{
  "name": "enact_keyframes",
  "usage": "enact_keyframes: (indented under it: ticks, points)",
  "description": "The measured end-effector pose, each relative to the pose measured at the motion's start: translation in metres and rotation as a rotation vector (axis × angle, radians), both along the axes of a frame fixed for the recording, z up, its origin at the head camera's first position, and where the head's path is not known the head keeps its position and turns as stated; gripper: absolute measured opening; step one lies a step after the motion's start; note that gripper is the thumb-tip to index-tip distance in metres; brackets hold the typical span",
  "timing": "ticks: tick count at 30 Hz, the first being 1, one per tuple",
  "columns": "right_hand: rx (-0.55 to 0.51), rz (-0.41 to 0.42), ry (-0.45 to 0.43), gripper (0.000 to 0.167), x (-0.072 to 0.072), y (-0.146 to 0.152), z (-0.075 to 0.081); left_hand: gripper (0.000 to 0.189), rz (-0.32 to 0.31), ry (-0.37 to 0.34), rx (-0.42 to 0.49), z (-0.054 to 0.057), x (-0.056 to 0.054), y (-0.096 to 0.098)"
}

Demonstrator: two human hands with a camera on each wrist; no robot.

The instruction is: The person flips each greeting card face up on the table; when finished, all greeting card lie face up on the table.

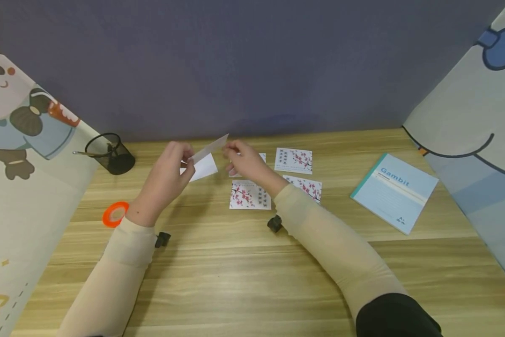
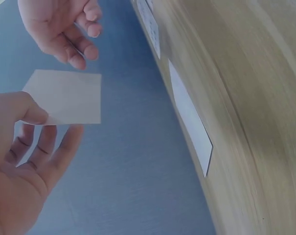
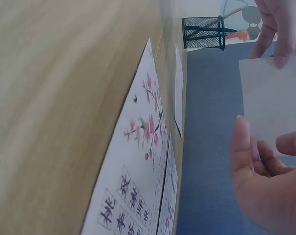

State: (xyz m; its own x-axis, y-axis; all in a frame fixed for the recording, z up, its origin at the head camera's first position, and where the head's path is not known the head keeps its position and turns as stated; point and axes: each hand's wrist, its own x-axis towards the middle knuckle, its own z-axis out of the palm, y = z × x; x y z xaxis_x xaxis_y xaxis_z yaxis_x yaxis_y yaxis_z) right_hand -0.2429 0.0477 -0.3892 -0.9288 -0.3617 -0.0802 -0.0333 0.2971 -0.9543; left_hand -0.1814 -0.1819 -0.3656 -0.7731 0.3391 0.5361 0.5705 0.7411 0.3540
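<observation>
A blank white card [image 1: 211,148] is pinched between the thumb and fingers of my left hand [image 1: 161,182], raised above the far part of the table. In the left wrist view the card [image 2: 72,95] shows its plain side. My right hand [image 1: 250,164] hovers just beyond the card's free edge, fingers loosely bent and holding nothing. Under the left hand lies another blank white card [image 1: 206,169]. Below and beside the right hand are several cards printed with pink blossom branches and dark characters, including one in front [image 1: 245,194]; the hand partly covers another [image 1: 234,174].
A black mesh pen cup [image 1: 119,161] with pens stands at the back left. An orange roll of tape [image 1: 108,216] lies by the left wrist. On the right rests a light blue notebook [image 1: 396,192]. A dark panel [image 1: 252,70] rises behind the table.
</observation>
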Motion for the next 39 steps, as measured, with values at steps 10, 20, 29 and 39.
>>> enact_keyframes:
  ticks: [10, 20, 29, 39]
  points:
    - [-0.294, 0.005, -0.227, 0.051, -0.0035, -0.0004, 0.0017, 0.02, -0.058, 0.175, -0.101, -0.0015, 0.0011, -0.0013]
    - [-0.485, -0.026, -0.379, 0.05, -0.004, 0.0047, 0.0052, 0.023, -0.065, 0.216, -0.146, -0.0026, 0.0036, 0.0024]
    - [-0.536, -0.041, -0.398, 0.03, -0.0054, 0.0069, 0.0056, 0.026, -0.111, 0.225, -0.159, -0.0051, 0.0026, 0.0011]
    - [-0.553, -0.008, -0.348, 0.021, -0.0056, 0.0064, 0.005, 0.026, -0.145, 0.194, -0.177, -0.0049, 0.0026, 0.0]
